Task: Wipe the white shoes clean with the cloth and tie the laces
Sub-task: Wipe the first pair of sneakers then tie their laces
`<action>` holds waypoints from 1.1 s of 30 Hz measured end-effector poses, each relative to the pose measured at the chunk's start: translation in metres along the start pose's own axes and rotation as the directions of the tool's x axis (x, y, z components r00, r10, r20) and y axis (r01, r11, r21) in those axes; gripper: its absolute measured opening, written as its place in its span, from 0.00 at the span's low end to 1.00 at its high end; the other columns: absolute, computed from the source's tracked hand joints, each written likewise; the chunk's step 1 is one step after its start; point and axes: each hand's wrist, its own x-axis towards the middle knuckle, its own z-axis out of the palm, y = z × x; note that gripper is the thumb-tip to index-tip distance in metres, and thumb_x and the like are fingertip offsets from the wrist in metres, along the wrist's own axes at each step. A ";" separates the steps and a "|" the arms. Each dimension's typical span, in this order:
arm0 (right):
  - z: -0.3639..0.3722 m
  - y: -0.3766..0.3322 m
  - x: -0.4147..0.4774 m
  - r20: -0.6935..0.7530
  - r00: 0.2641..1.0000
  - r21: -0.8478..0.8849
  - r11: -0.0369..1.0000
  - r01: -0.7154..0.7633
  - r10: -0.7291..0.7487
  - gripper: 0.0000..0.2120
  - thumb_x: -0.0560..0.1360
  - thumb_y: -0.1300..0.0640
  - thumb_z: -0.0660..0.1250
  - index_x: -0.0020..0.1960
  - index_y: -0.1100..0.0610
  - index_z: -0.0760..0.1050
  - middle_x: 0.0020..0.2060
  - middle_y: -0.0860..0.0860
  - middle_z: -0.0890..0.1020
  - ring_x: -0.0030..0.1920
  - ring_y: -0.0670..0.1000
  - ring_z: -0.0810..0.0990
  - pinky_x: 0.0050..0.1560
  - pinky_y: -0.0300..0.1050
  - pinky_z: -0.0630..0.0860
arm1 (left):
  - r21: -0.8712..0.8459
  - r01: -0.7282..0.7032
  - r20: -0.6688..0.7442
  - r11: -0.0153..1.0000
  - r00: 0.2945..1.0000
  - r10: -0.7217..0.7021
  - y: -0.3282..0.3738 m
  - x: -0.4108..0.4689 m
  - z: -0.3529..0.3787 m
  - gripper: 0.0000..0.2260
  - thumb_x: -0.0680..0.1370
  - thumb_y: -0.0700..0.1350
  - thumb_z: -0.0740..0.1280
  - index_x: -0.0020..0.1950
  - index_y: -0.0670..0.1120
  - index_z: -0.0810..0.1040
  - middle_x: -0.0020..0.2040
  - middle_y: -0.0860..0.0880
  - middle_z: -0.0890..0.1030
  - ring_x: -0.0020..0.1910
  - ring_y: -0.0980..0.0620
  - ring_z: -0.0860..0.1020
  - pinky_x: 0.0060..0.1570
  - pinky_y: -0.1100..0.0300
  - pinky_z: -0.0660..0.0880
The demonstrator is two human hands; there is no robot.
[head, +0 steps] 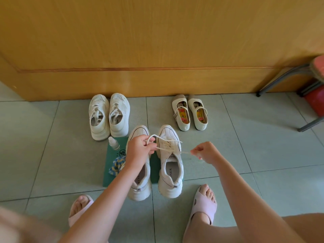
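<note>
Two white sneakers stand side by side on a green mat [154, 172] on the tiled floor, toes pointing away from me. My left hand [140, 149] hovers over the left shoe [140, 186] and grips a loop of the right shoe's lace [168, 139]. My right hand [204, 152] pinches the other lace end, pulled out to the right of the right shoe [171, 174]. A blue and yellow cloth [116, 164] lies crumpled on the mat, left of the left shoe.
A small white bottle [113, 143] stands on the mat's far left corner. Another white sneaker pair [108, 116] and cream strap shoes [190, 113] stand by the wooden door [157, 50]. A chair's metal legs [280, 79] are at right. My feet in pink slippers [201, 206] flank the mat.
</note>
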 end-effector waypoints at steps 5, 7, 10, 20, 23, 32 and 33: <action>0.003 -0.009 -0.008 0.073 0.995 0.036 0.997 0.070 -0.073 0.10 0.78 0.54 0.63 0.46 0.60 0.78 0.39 0.52 0.80 0.35 0.47 0.77 0.39 0.37 0.73 | 0.184 -0.060 -0.099 0.981 0.992 0.079 -0.003 -0.015 0.002 0.16 0.71 0.37 0.73 0.57 0.40 0.76 0.45 0.48 0.82 0.40 0.54 0.81 0.42 0.62 0.79; 0.004 -0.018 -0.009 0.086 0.987 0.086 0.988 0.130 -0.138 0.12 0.80 0.51 0.59 0.46 0.58 0.76 0.41 0.53 0.81 0.35 0.47 0.78 0.44 0.41 0.77 | 0.384 -0.163 -0.137 0.909 0.963 0.230 -0.004 -0.017 0.007 0.22 0.68 0.39 0.76 0.59 0.44 0.73 0.51 0.50 0.76 0.49 0.52 0.75 0.50 0.60 0.73; 0.006 -0.026 -0.012 0.129 0.972 0.058 0.980 0.189 -0.195 0.11 0.79 0.49 0.60 0.50 0.56 0.76 0.40 0.49 0.81 0.35 0.46 0.78 0.47 0.45 0.76 | 0.597 -0.405 0.017 0.692 0.869 0.494 0.000 -0.019 0.014 0.18 0.67 0.41 0.76 0.55 0.46 0.77 0.54 0.48 0.74 0.55 0.49 0.71 0.56 0.58 0.71; 0.008 -0.026 -0.017 0.104 0.954 0.022 0.959 0.282 -0.283 0.06 0.76 0.57 0.67 0.47 0.59 0.79 0.32 0.47 0.77 0.30 0.43 0.72 0.34 0.31 0.69 | 0.589 -0.392 0.379 0.707 0.907 0.187 -0.004 -0.013 0.010 0.10 0.78 0.49 0.65 0.52 0.45 0.80 0.45 0.51 0.82 0.43 0.54 0.80 0.45 0.62 0.74; 0.007 -0.023 -0.015 0.091 0.964 -0.003 0.968 0.251 -0.249 0.06 0.75 0.56 0.68 0.46 0.57 0.80 0.32 0.47 0.78 0.30 0.45 0.72 0.35 0.35 0.71 | 0.621 -0.347 0.353 0.703 0.924 0.144 -0.001 -0.008 0.002 0.11 0.79 0.46 0.62 0.44 0.43 0.81 0.36 0.50 0.80 0.34 0.53 0.77 0.37 0.66 0.69; -0.010 -0.029 -0.021 0.218 0.936 -0.235 0.916 0.325 -0.276 0.09 0.73 0.51 0.69 0.51 0.53 0.79 0.48 0.48 0.76 0.55 0.50 0.71 0.57 0.46 0.69 | 0.122 -0.006 0.302 0.993 0.953 -0.031 0.019 -0.010 -0.001 0.14 0.80 0.48 0.60 0.38 0.43 0.76 0.43 0.47 0.78 0.37 0.55 0.76 0.39 0.69 0.73; -0.014 -0.031 -0.022 0.229 0.933 -0.254 0.908 0.332 -0.277 0.08 0.74 0.50 0.69 0.51 0.51 0.78 0.48 0.48 0.74 0.54 0.50 0.70 0.55 0.44 0.67 | -0.025 0.093 0.309 0.995 0.947 -0.081 0.020 -0.009 0.000 0.15 0.81 0.47 0.59 0.38 0.44 0.75 0.48 0.46 0.80 0.41 0.54 0.77 0.43 0.65 0.74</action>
